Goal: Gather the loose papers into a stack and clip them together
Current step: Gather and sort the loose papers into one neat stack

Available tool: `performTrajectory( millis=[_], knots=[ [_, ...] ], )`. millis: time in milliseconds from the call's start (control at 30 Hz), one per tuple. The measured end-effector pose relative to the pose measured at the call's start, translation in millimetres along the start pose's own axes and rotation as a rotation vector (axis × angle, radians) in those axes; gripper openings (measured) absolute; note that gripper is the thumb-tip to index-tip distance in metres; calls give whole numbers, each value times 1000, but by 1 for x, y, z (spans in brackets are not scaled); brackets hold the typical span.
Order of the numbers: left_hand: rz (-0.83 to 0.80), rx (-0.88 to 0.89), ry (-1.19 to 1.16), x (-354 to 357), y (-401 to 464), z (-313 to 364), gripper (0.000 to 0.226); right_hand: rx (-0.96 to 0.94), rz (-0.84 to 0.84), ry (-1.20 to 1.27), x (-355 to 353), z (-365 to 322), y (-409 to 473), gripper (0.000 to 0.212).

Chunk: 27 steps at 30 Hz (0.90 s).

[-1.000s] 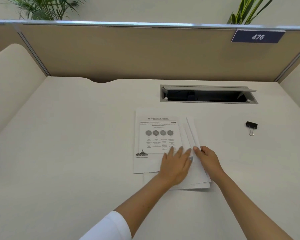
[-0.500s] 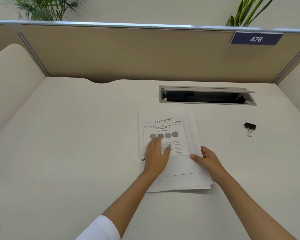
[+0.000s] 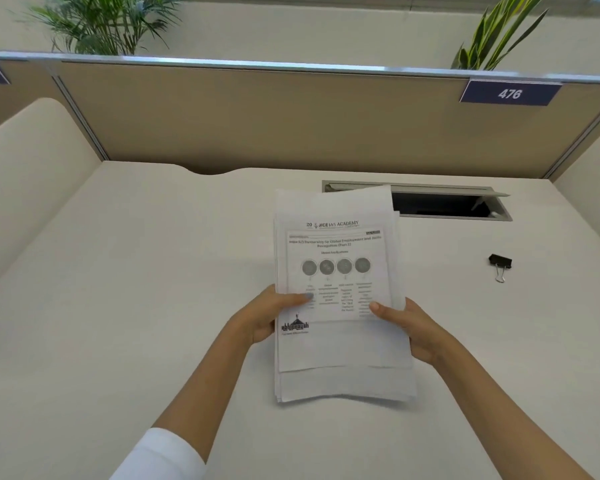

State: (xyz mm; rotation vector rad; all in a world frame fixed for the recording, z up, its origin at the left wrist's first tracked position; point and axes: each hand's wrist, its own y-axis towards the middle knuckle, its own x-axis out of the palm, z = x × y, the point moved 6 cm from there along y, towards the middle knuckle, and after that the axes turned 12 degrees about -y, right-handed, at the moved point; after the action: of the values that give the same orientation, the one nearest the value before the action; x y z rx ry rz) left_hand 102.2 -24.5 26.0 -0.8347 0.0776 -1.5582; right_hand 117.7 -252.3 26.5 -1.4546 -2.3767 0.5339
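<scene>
Your left hand [image 3: 262,318] and right hand [image 3: 414,329] pinch the sheaf of white printed papers [image 3: 340,296] by its side edges, thumbs pressed on the top sheet, edges uneven. The small black binder clip [image 3: 500,263] lies on the cream table [image 3: 136,289], well apart beyond your right hand.

Cream desk [image 3: 125,306] – a cubicle top with one loose item on it.
A black binder clip [image 3: 500,263] lay on its right side, near the recessed cable tray [image 3: 444,204] – whose lid seemed propped open, though shadow hid the inside.
</scene>
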Motion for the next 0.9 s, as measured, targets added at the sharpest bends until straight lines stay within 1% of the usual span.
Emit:
performTrajectory(
  millis=[33, 100, 167, 233, 300, 333, 400, 467, 567, 633, 700, 800, 900],
  knots=[
    [6, -12, 58, 2, -1, 0, 34, 2, 22, -15, 3, -4, 1, 57],
    [14, -8, 109, 5, -1, 3, 33, -11, 128, -60, 6, -14, 2, 39],
    [0, 52, 72, 12, -5, 14, 29, -71, 237, -112, 7, -30, 0, 30],
    [23, 181, 31, 19, -9, 32, 29, -167, 321, -150, 9, -51, -5, 22],
    [101, 385, 90, 23, -13, 55, 28, -288, 383, -173, 14, -75, -12, 18],
    [129, 482, 119, 25, -17, 64, 22, -350, 405, -173, 18, -86, -16, 18],
    [123, 620, 149, 33, -24, 79, 12, -459, 443, -155, 23, -104, -23, 18],
    [88, 687, 148, 40, -28, 88, 15, -528, 465, -146, 25, -113, -27, 20],
    [69, 701, 108, 40, -31, 91, 15, -537, 475, -143, 23, -112, -25, 26],
    [79, 697, 100, 35, -30, 91, 24, -502, 487, -154, 19, -106, -21, 29],
    [73, 675, 118, 29, -27, 89, 34, -479, 469, -156, 15, -102, -16, 27],
    [77, 579, 182, 23, -16, 80, 22, -429, 426, -143, 12, -94, -9, 23],
    [53, 500, 210, 24, -5, 68, 28, -386, 383, -146, 16, -85, 1, 27]
  ],
)
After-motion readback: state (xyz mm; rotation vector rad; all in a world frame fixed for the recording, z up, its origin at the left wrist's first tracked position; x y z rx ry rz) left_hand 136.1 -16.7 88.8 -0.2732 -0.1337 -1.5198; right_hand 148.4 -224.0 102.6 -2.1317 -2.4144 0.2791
